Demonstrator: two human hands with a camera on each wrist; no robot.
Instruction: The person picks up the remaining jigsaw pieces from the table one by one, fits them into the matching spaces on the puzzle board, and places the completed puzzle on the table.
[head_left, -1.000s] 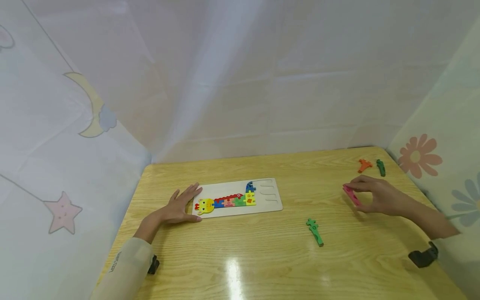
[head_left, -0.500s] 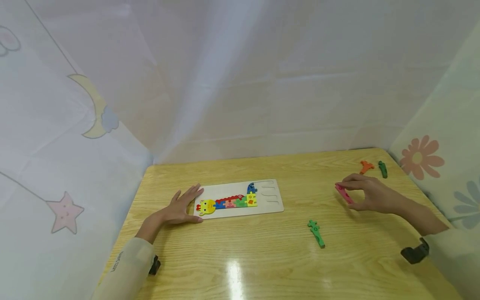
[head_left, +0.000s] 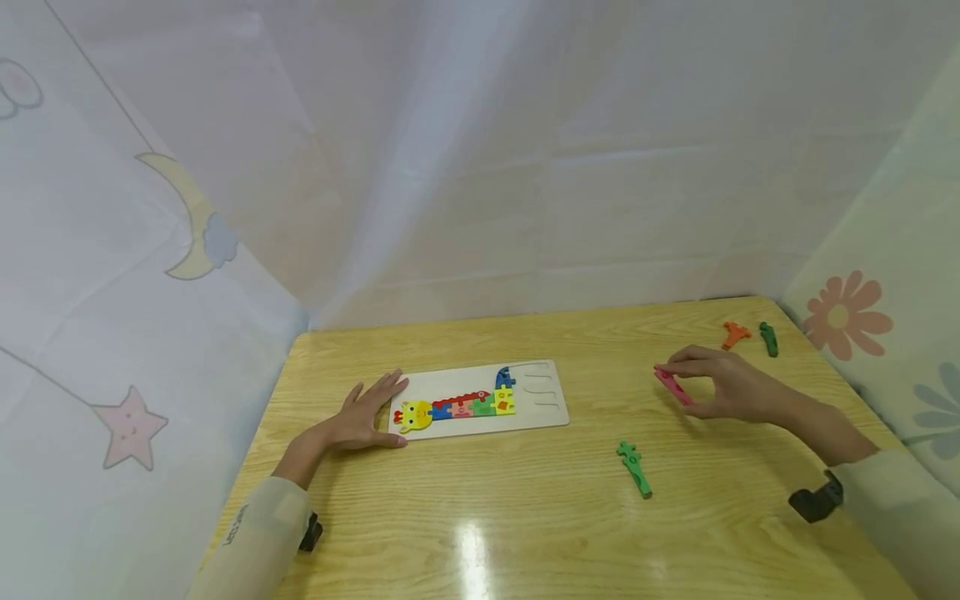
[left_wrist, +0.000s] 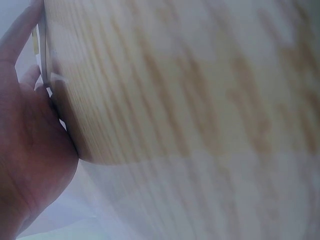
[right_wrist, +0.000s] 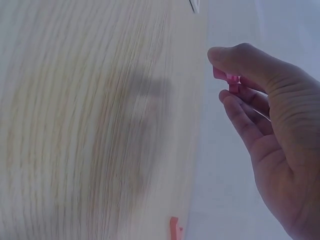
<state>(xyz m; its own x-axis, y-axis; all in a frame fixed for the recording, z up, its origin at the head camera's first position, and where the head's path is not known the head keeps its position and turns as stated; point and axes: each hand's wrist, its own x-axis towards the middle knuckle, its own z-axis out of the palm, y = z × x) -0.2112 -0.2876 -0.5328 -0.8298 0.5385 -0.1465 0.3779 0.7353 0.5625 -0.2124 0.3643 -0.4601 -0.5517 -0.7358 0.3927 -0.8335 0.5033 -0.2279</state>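
A white puzzle board (head_left: 450,379) lies on the table, with a colourful giraffe partly fitted in it: a yellow head (head_left: 415,415), neck pieces and a blue piece (head_left: 504,379). Empty leg outlines show at its right end. My left hand (head_left: 360,419) rests at the board's left end, fingers spread, thumb along the near edge. In the left wrist view the palm (left_wrist: 35,145) is beside the table surface. Between thumb and fingers my right hand (head_left: 731,385) pinches a pink puzzle piece (head_left: 672,387), held above the table; the right wrist view shows this pink piece (right_wrist: 220,74) too.
A light green puzzle piece (head_left: 634,469) lies on the table between the board and the right arm. Near the far right corner are an orange piece (head_left: 735,335) and a dark green piece (head_left: 768,339). Printed cloth walls (head_left: 480,208) stand behind and at both sides.
My right hand has moved left with the pink puzzle piece, nearer the board. The left hand stays at the board's left end.
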